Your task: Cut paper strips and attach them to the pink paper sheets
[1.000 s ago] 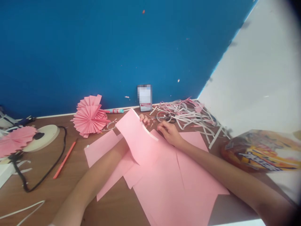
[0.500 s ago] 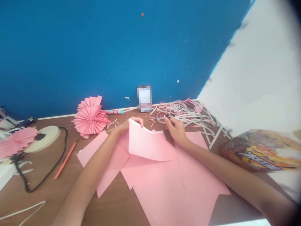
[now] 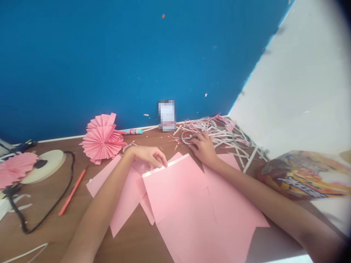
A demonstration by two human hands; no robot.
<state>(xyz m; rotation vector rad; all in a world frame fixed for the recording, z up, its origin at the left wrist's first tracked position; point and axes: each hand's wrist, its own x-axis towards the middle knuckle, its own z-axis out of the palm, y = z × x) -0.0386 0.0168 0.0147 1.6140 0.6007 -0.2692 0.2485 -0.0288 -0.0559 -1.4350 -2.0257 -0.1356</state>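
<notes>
My left hand [image 3: 152,157] is at the far edge of a pink paper sheet [image 3: 178,186], fingers curled and one fingertip on the white strip [image 3: 177,165] along that edge. The sheet lies over other pink paper [image 3: 219,223]. My right hand [image 3: 203,149] reaches past the papers to the scrap pile, its fingers bent but apart. Close to those fingertips is a thin grey ring-shaped thing [image 3: 183,138], partly hidden; its kind is unclear. I see nothing held in that hand.
Pink pleated paper fans [image 3: 103,140] stand by the blue wall, near a blue-and-red tube [image 3: 134,131]. A phone [image 3: 167,116] leans there. Cut paper strips [image 3: 233,135] heap up at the right, before a printed plastic bag [image 3: 304,177]. An orange pen [image 3: 72,191] and black cord [image 3: 49,215] lie left.
The raised pink sheet has come down flat toward me. My left hand has lowered with its edge. The fingers of my right hand have spread over the scraps near the ring.
</notes>
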